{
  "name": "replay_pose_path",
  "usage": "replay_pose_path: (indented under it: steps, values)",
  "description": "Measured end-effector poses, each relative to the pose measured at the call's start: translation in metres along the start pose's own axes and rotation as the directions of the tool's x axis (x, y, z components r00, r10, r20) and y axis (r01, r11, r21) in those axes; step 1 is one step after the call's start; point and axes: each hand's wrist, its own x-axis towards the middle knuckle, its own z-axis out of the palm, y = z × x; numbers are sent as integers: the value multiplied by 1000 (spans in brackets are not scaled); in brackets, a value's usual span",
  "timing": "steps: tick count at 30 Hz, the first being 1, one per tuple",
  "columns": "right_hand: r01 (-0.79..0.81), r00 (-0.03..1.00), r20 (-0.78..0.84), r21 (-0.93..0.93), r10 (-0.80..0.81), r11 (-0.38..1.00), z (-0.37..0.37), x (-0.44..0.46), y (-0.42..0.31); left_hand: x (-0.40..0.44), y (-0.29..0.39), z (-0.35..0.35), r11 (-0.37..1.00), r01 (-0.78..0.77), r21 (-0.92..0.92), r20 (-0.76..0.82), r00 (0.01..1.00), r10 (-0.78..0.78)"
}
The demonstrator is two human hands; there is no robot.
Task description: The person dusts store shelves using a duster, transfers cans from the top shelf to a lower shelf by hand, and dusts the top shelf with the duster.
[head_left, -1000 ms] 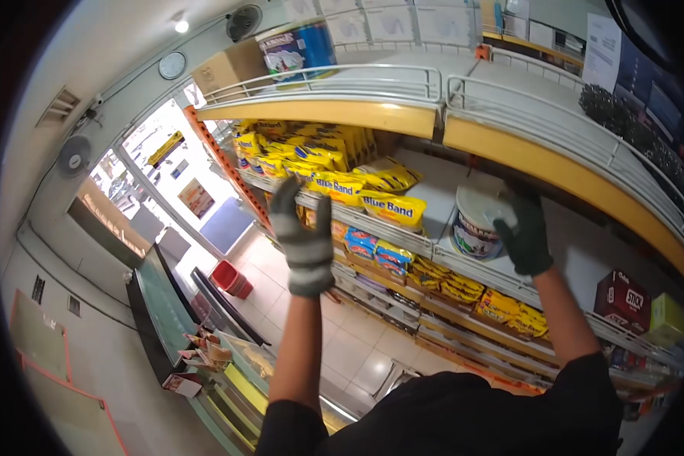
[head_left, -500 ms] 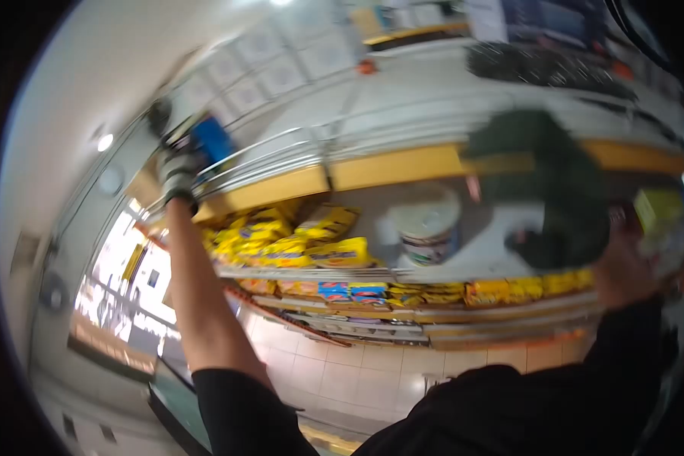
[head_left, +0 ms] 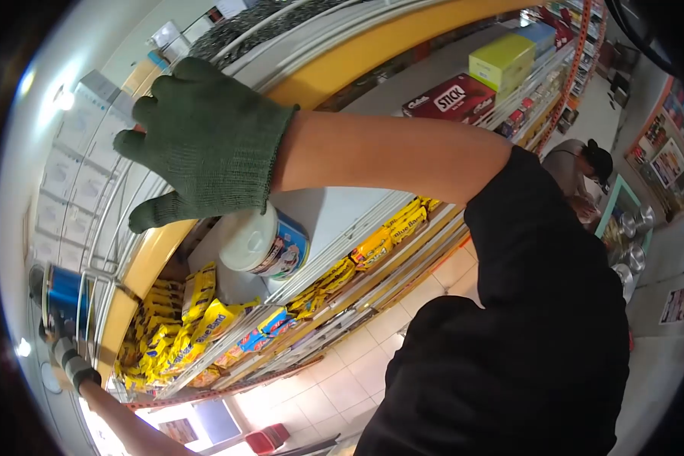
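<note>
My right hand (head_left: pixel 205 140), in a dark green knitted glove, reaches across the upper shelf with its fingers apart and nothing visible in them. Behind it runs the white wire rail (head_left: pixel 118 205) above the yellow shelf edge (head_left: pixel 148 262). Below the wrist stands a white-lidded tub (head_left: pixel 270 243) with a blue label. My left hand (head_left: pixel 72 361), in a grey and dark glove, is at the far left end of the shelf, just under a blue container (head_left: pixel 67 292). Its fingers are small and dark, so their grip is unclear.
Yellow Blue Band packets (head_left: pixel 197 323) fill the shelf beside the tub. A dark red STICK box (head_left: pixel 450 99) and a lime-green box (head_left: pixel 501 62) stand farther right. White cartons (head_left: pixel 61 175) are stacked behind. A person (head_left: pixel 574 167) is at the right, near metal pots (head_left: pixel 631 228).
The view has swung and tilted to the right. My right hand has moved from the right side, over the shelf, to the upper left. My left hand stays by the blue container.
</note>
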Motion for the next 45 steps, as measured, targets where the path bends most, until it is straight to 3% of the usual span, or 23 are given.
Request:
replay_pose_path:
  steps: [1, 2, 4, 6, 7, 8, 11, 15, 17, 18, 21, 24, 25, 27, 28, 31, 32, 34, 36, 38, 42, 43, 45]
  values:
    - [-46, 985, 169, 66, 34, 997, -7, 7, -5, -2, 2, 0, 1000, -7, -14, 11, 1000, 8]
    - [-23, 988, 156, 88, 9, 996, -10, 13, -7, -6, 2, -5, 1000, -6, -19, 6, 1000, 6]
    - [-61, 950, 313, 218, -10, 974, -11, 27, -7, -12, 12, -7, 998, -23, -55, 10, 1000, 24]
    - [46, 975, 188, 363, -121, 931, -31, 39, -9, -23, 24, -9, 996, -28, -84, 12, 1000, 29]
    - [-13, 887, 436, 349, -150, 937, -67, 57, -6, -27, 28, -11, 995, -20, -94, 11, 1000, 21]
    - [-7, 840, 517, 314, -165, 949, -53, 81, -2, -31, 35, -12, 994, -14, -107, 13, 1000, 15]
    - [-32, 715, 681, 258, -159, 966, -32, 141, -15, -40, 50, -17, 981, 25, -190, 25, 999, -20]
    - [-262, 588, 808, 193, -2, 946, 16, 178, -30, -39, 65, -14, 936, 105, -337, 104, 992, -74]
    - [-75, 796, 582, 365, -164, 928, 138, 190, -1, -37, 72, -14, 899, 152, -410, 160, 983, -93]
    - [-118, 703, 684, 383, -196, 916, 117, 193, -17, -36, 75, -13, 876, 181, -448, 195, 975, -102]
    - [-237, 607, 759, 455, -235, 858, 106, 187, -49, -30, 84, -13, 795, 272, -542, 309, 944, -112]
    - [-215, 619, 701, 585, -354, 782, 144, 196, -60, -23, 90, -11, 712, 364, -601, 420, 901, -105]
    - [-239, 647, 688, 593, -329, 769, 150, 201, -64, -20, 92, -11, 686, 390, -614, 454, 886, -97]
    - [-489, 567, 804, 506, -182, 711, 136, 203, -65, -15, 96, -9, 635, 446, -630, 523, 849, -77]
    - [-495, 567, 805, 505, -178, 708, 139, 198, -65, -12, 97, -7, 609, 473, -637, 554, 830, -66]
    - [-371, 724, 663, 607, -189, 703, 156, 190, -69, 0, 104, 2, 539, 535, -650, 619, 785, -32]
    - [-369, 723, 663, 609, -195, 702, 161, 189, -69, 2, 105, 7, 513, 557, -653, 638, 770, -23]
    - [-410, 806, 574, 716, -143, 565, 170, 187, -69, 10, 106, 17, 478, 585, -656, 662, 750, -9]
    - [-467, 806, 583, 730, -99, 499, 177, 188, -69, 13, 108, 27, 452, 606, -654, 679, 734, -2]
    - [-539, 818, 575, 762, 6, 359, 177, 190, -61, 14, 113, 31, 476, 588, -654, 666, 746, -7]
    - [-560, 811, 562, 826, -161, 64, 156, 182, -51, -7, 154, 29, 623, 489, -610, 600, 799, -40]
    - [-607, 793, 607, 794, -59, 10, 150, 177, -55, -6, 157, 30, 635, 478, -606, 601, 799, -28]
    - [-627, 777, 627, 779, -55, 16, 148, 177, -54, -9, 166, 31, 647, 466, -603, 603, 798, -13]
